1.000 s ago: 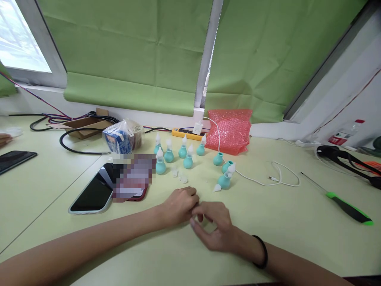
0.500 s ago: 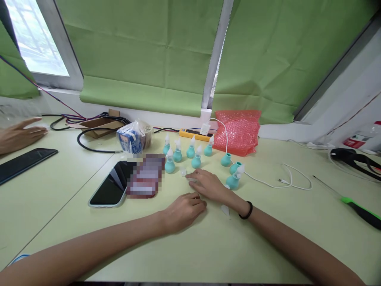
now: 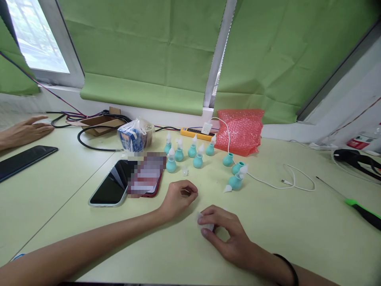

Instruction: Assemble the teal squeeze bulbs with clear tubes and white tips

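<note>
My right hand (image 3: 228, 234) pinches a small whitish translucent plastic piece (image 3: 208, 226) between thumb and fingers, low over the table; its exact shape is blurred and partly covered. To its left, my left hand (image 3: 180, 198) is curled with thumb and fingers close together. Whatever it may hold is hidden. Beyond the hands stand several turquoise squeeze bulbs (image 3: 198, 161) with clear pointed tips. Two turquoise bulbs without tips (image 3: 228, 160) are to the right. A tipped bulb (image 3: 235, 182) leans near them, beside a loose white pointed tip (image 3: 228, 188). A small clear piece (image 3: 185, 171) lies beyond my left hand.
Two phones, one black-screened (image 3: 111, 184) and one red-edged (image 3: 154, 188), lie left. Behind are a bagged blue package (image 3: 132, 139), a yellow power strip (image 3: 196, 133) and red bubble wrap (image 3: 241, 131). Right are a white cable (image 3: 268, 184) and a screwdriver (image 3: 361, 212). Another person's hand (image 3: 28, 131) rests far left.
My right hand has drawn back from near the bulbs toward the table's front, now with the whitish piece in its fingers. My left hand has turned and lifted slightly, fingers curled.
</note>
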A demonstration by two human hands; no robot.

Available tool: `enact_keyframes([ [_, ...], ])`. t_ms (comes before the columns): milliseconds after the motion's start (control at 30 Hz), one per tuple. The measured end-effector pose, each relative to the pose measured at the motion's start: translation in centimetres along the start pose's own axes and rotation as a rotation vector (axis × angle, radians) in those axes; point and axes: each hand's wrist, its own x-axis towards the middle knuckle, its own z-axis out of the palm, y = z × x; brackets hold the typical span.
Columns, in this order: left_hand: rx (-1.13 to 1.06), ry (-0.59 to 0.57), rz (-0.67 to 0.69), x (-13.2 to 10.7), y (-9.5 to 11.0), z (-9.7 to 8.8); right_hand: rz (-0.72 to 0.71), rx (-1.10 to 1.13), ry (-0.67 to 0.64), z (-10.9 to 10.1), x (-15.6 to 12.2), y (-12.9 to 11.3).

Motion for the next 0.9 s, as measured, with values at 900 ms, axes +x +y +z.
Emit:
enact_keyframes([
  [900,-0.062,0.098,0.129,-0.8,1.3,-0.2,0.098,-0.102,0.004,-0.4,2.1,3.7],
])
